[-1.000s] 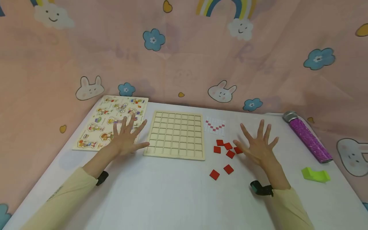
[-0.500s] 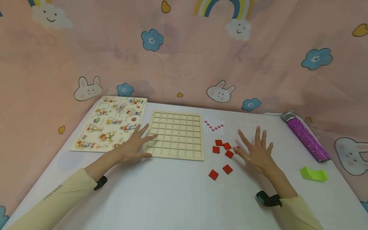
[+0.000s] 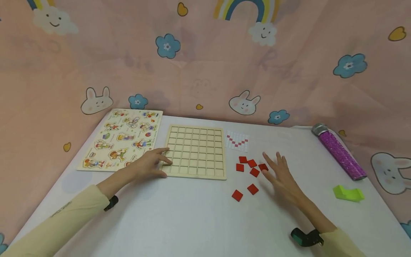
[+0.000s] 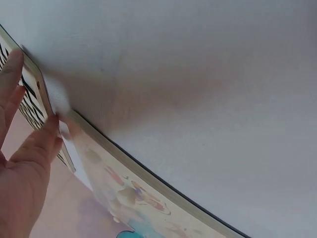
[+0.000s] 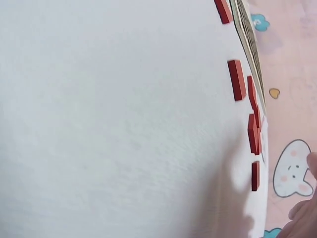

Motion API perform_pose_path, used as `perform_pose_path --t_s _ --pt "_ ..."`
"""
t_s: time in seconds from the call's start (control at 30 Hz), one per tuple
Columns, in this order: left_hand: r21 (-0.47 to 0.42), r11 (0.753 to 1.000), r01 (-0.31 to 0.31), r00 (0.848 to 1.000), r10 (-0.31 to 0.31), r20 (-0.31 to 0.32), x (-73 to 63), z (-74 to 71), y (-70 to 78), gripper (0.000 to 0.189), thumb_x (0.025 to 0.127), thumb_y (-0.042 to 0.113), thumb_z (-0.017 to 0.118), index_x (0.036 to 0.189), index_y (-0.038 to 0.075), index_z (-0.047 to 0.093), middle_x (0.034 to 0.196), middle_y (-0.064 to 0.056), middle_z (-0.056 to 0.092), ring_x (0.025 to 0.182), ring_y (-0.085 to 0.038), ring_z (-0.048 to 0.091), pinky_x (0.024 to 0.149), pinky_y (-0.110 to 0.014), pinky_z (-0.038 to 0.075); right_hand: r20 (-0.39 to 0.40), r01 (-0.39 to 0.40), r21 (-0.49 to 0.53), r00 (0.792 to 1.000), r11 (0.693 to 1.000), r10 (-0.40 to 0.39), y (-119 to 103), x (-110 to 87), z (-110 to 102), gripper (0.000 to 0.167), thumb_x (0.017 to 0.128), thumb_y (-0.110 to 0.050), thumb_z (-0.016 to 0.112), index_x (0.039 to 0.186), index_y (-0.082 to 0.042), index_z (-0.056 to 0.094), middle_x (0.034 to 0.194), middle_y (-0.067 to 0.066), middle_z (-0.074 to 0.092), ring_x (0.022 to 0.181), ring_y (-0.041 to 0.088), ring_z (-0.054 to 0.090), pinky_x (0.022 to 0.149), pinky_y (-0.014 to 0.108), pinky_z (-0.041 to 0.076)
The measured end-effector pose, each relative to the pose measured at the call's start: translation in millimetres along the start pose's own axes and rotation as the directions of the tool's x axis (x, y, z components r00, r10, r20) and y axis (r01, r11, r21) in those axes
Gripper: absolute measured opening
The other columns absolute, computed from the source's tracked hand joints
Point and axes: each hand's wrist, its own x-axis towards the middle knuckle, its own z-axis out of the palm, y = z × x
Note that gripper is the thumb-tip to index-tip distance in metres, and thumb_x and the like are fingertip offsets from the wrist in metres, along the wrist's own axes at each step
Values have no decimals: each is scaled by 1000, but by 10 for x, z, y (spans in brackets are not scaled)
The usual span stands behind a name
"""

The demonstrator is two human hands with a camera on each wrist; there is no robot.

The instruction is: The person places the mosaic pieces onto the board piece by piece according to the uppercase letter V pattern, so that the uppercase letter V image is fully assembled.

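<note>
My left hand (image 3: pixel 146 166) is at the near left side of a wooden grid board (image 3: pixel 196 152), its fingers reaching over the edge and its thumb near the front corner. In the left wrist view the fingertips (image 4: pixel 51 122) touch the board's rim. Fairly straight fingers on my right hand (image 3: pixel 284 180) hover beside several loose red square tiles (image 3: pixel 254 172), holding nothing. One tile (image 3: pixel 263 167) lies just by its fingertips. Right of the board sits a small pattern card (image 3: pixel 237 141) with red squares in a V shape.
A wooden picture puzzle board (image 3: pixel 125 137) lies left of the grid board, partly behind my left hand. At the right are a purple glittery microphone-like tube (image 3: pixel 341 153) and a green plastic block (image 3: pixel 348 193). A pink patterned cloth (image 3: pixel 199 64) hangs behind the white table (image 3: pixel 179 217).
My left hand has come down from above the picture puzzle to the grid board's left edge. The right hand has lowered slightly and its spread fingers have drawn closer together.
</note>
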Motion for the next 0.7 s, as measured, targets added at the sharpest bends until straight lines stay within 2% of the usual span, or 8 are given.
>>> perform_pose_path --t_s 0.07,0.2,0.4,0.5,0.7 --pt "-29 1000 -6 1000 6 2 0 -2 -12 39 74 18 82 110 6 72 141 -25 43 131 -44 37 103 -54 35 -22 10 48 1000 999 -9 -19 -23 11 68 95 -37 48 153 -15 21 156 28 2 140 50 -4 95 80 6" --pt "-69 997 -21 1000 22 3 -11 -3 -23 38 75 15 80 111 6 71 140 -23 46 131 -42 38 103 -51 37 -57 9 148 998 989 -1 -49 -56 28 65 95 -33 51 152 -13 26 156 24 9 142 46 7 99 74 17" --pt "-28 999 -46 999 45 -10 -34 -8 -51 38 76 19 80 110 5 71 135 -21 52 127 -41 44 102 -52 37 -103 26 325 995 945 8 -57 -75 62 62 95 -22 56 149 -7 31 155 23 18 141 44 17 99 63 31" --pt "-28 998 -60 998 60 -22 -50 -10 -89 37 75 18 81 107 4 72 131 -21 55 125 -39 48 102 -50 38 -128 43 355 992 934 3 -31 -70 84 59 95 -18 57 147 -3 33 153 23 24 137 46 25 98 59 34" --pt "-78 991 -109 994 106 -36 -85 -17 -165 29 73 13 82 100 5 73 128 -19 57 120 -37 52 96 -43 46 -103 27 356 995 934 10 18 -57 97 61 94 -15 62 147 -3 34 150 23 30 132 46 33 95 34 37"
